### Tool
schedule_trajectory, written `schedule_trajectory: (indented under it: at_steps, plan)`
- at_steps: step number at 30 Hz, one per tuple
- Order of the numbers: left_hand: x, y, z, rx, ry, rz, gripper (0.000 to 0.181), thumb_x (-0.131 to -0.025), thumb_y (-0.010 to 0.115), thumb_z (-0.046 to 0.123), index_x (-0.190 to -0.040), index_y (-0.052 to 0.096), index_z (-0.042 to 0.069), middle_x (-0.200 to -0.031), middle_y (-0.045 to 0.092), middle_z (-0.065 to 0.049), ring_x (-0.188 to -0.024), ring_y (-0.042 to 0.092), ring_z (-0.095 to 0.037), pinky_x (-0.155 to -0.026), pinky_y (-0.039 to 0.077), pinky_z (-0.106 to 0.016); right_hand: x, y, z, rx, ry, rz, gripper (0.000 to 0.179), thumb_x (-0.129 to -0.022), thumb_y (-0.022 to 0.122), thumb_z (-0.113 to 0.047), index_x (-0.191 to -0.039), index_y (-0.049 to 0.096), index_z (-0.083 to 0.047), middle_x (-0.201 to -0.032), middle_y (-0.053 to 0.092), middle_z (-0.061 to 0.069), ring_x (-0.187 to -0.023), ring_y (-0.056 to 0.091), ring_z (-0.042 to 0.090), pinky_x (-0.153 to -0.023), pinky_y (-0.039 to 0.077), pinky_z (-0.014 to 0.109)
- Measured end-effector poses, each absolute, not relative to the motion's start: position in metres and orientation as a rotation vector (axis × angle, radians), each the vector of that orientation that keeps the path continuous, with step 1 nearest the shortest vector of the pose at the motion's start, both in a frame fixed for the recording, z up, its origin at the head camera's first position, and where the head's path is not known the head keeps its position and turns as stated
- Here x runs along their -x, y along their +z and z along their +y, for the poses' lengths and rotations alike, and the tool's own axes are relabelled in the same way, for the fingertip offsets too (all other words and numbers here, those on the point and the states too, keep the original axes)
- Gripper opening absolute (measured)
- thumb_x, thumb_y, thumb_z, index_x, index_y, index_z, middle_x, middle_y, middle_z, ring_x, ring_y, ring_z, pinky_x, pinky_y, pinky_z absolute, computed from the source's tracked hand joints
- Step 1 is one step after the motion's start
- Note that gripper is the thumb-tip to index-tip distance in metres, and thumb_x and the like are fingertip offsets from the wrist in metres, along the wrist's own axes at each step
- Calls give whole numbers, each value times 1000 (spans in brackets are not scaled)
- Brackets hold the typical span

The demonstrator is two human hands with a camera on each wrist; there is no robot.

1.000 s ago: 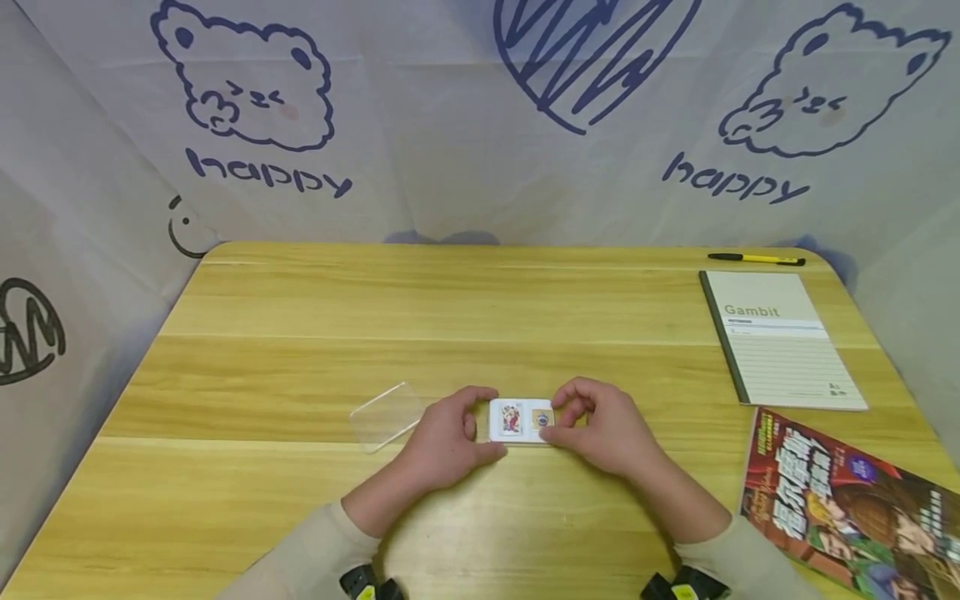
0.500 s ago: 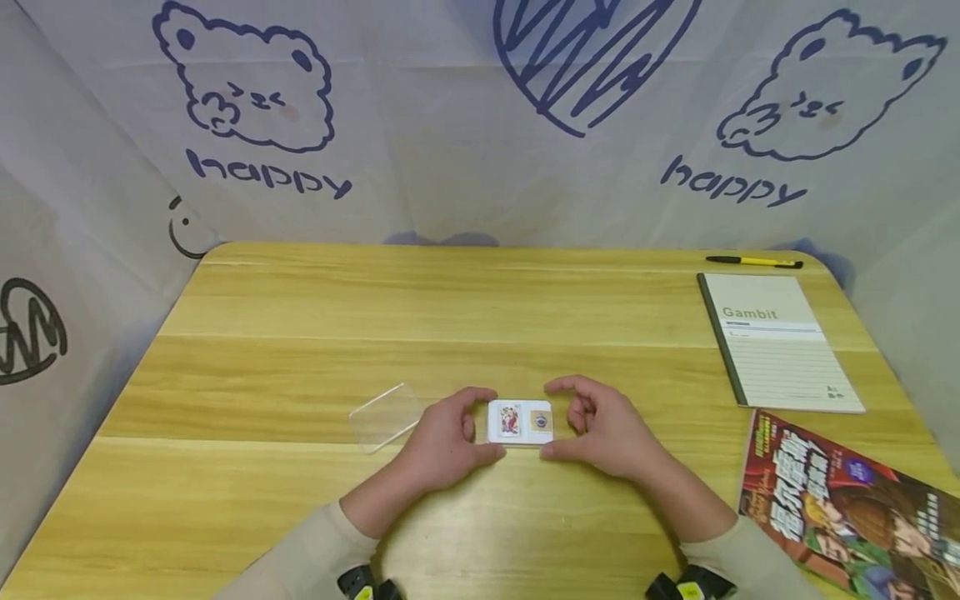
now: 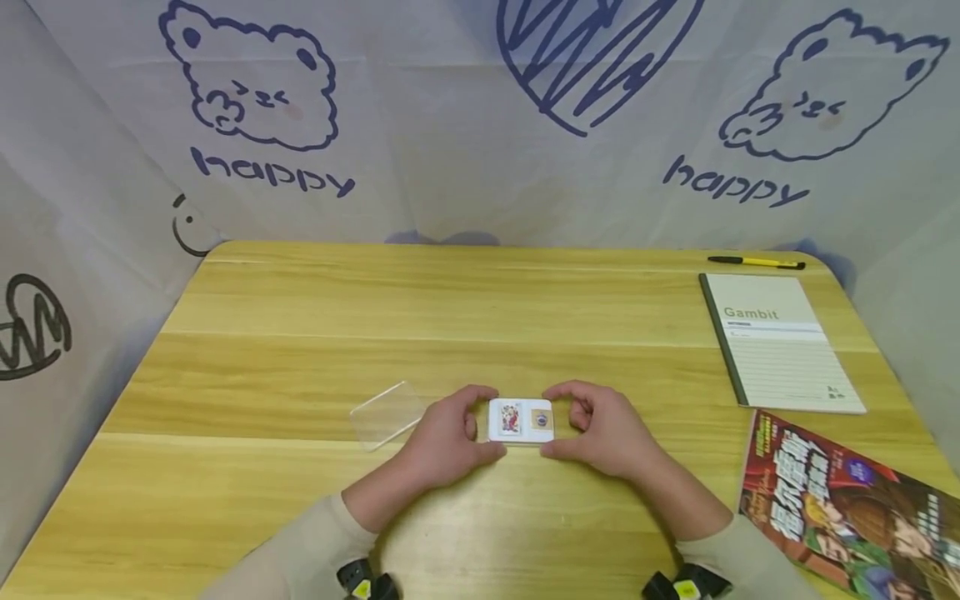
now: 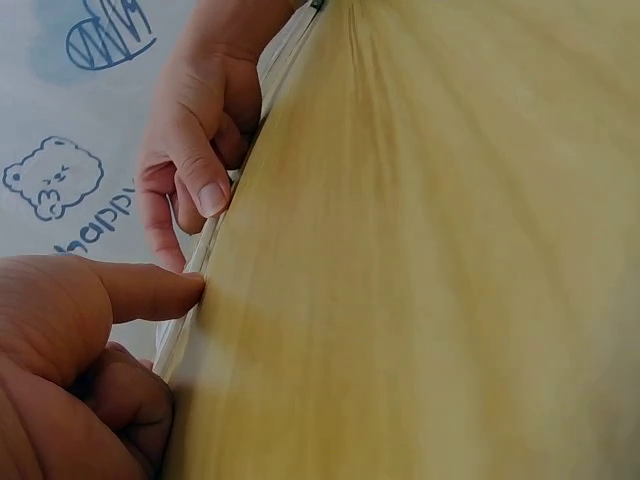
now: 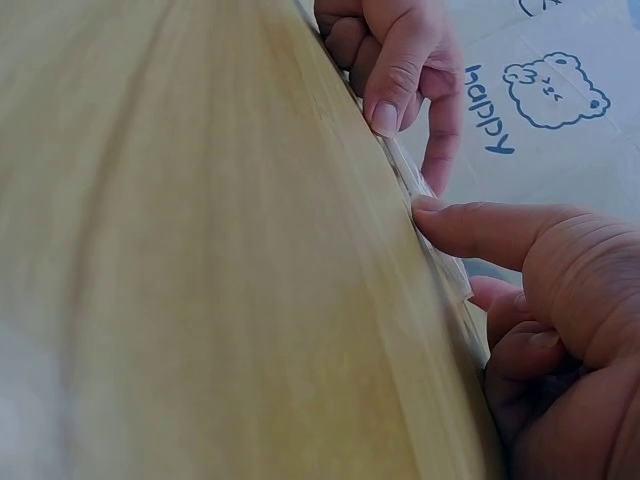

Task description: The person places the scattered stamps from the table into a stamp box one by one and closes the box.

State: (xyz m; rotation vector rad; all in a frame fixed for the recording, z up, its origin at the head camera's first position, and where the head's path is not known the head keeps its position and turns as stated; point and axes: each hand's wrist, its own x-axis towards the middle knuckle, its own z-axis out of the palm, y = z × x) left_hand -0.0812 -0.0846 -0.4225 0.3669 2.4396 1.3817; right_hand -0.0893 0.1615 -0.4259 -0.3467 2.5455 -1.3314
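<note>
A small flat white case (image 3: 526,407) lies on the wooden table near the middle in the head view. On its left half is a colourful card-like picture (image 3: 511,418), and on its right half a tan square (image 3: 542,419) with a blue emblem. My left hand (image 3: 450,437) grips the left end, index finger at the far edge and thumb at the near edge. The same grip shows at the right end with my right hand (image 3: 607,427), its other fingers curled in. Beside the left hand lies a clear plastic cover (image 3: 384,417), partly hidden by it.
At the right of the table (image 3: 262,333) are a notebook (image 3: 783,342) marked Gambit and a yellow and black pen (image 3: 756,262) behind it. A colourful magazine (image 3: 847,500) lies close to the right forearm. White cloth (image 3: 450,150) with drawings hangs behind the table.
The right thumb moved from the tan square to the case's near edge. The right index finger lifted off, then came back to the far edge. The left hand held still.
</note>
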Motion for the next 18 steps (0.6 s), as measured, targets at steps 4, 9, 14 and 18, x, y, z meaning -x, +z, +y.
schedule_trajectory:
  at_steps: [4,9,14,18]
  plan:
    - [81,-421,-85,-369,1392,2436,66,-78,85,8,-136,54,1,-62,46,3,-51,40,-9,-48,34,-24,90,-425,163,348,-1332,2541,58,-67,94,-18,-118,69,-12,-61,39,-5,-55,35,10,-71,41,37]
    - [74,-418,-91,-379,1393,2464,71,-76,86,12,-138,53,4,-66,48,2,-54,42,-9,-51,38,-26,91,-425,163,338,-1348,2530,58,-66,95,-17,-118,69,-11,-61,39,-5,-55,36,11,-71,41,36]
    - [62,-412,-108,-357,1365,2540,75,-75,88,16,-140,53,8,-67,46,5,-57,39,-6,-61,43,-30,90,-426,163,326,-1342,2535,60,-65,95,-17,-118,69,-11,-60,39,-5,-55,35,11,-70,41,36]
    - [53,-409,-131,-314,1383,2567,75,-73,89,13,-139,53,8,-66,40,6,-58,34,-5,-67,42,-31,89,-428,161,315,-1340,2535,60,-64,95,-17,-118,69,-11,-60,39,-5,-55,36,11,-71,41,36]
